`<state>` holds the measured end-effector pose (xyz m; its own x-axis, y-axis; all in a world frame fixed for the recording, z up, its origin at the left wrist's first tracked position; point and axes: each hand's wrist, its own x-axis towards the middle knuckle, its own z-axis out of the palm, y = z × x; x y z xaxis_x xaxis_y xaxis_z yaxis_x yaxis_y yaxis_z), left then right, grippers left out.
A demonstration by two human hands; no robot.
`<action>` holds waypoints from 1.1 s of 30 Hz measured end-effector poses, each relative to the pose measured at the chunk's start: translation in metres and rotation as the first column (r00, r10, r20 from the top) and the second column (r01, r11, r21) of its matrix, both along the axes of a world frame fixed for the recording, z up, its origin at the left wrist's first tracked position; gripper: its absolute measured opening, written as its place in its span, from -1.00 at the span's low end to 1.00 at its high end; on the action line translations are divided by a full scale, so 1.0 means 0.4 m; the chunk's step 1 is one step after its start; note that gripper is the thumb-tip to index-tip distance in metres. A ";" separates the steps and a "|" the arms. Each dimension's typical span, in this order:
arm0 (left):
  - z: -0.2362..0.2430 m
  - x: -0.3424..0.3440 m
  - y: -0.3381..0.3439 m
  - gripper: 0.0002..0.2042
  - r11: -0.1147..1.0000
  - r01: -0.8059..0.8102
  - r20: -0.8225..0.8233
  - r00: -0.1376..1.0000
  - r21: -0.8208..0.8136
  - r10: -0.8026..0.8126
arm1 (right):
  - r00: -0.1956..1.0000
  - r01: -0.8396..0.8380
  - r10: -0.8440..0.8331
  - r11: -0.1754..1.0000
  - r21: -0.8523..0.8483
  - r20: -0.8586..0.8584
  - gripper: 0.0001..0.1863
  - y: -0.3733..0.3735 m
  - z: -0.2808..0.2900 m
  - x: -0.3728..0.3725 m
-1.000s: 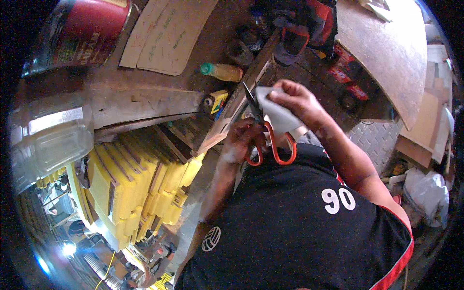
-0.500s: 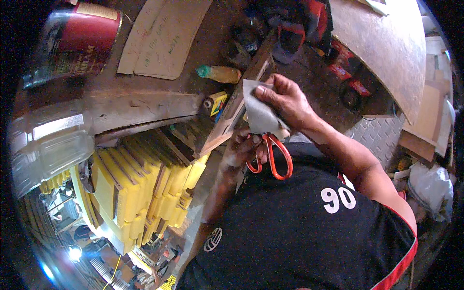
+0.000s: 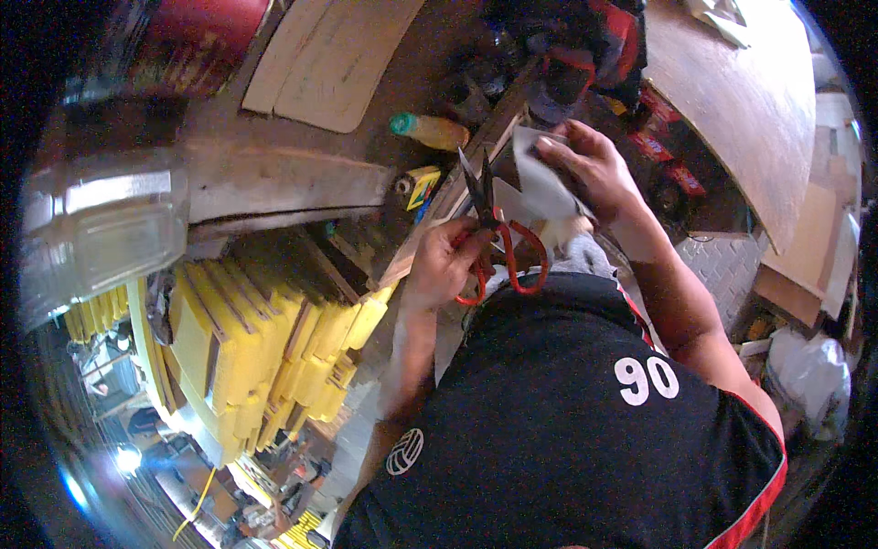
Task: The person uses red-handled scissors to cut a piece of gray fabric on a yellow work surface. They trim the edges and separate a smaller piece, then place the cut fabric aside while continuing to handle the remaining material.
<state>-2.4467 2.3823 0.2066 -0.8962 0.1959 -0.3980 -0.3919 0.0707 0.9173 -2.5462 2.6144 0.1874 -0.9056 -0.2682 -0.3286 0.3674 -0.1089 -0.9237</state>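
Scissors, gripped in the left hand, are biting grey sheet pinched by the right hand, risking nicked fingers.

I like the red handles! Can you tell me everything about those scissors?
The scissors have two big red-orange loop handles and long, dark blades that look like metal. The blades are open in a narrow V, pointing up and away from the person. The left hand grips the handles, fingers through one loop. The blades sit against the edge of a pale grey sheet, which the right hand holds from above. They are held in the air above the cluttered workbench, close in front of the person's chest.
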 end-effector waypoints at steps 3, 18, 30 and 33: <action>-0.017 0.004 0.009 -0.84 0.990 -0.005 -0.072 0.997 -0.142 -0.006 | 0.976 -0.097 0.136 0.969 0.226 -0.167 -0.69 -0.009 0.015 0.065; -0.025 0.039 0.073 -0.86 0.740 -0.033 -0.251 0.950 -0.672 -0.186 | 0.794 0.228 0.123 0.848 0.479 -0.595 -0.70 -0.100 -0.004 0.090; 0.011 0.023 0.040 -0.79 0.803 0.158 0.063 0.987 -0.575 -0.149 | 0.783 0.257 0.024 0.897 0.359 -0.622 -0.59 -0.110 0.010 0.095; -0.045 0.043 0.032 -0.77 0.926 -0.022 -0.331 0.937 -0.376 -0.112 | 0.775 0.221 0.048 0.914 0.341 -0.630 -0.58 -0.111 0.010 0.123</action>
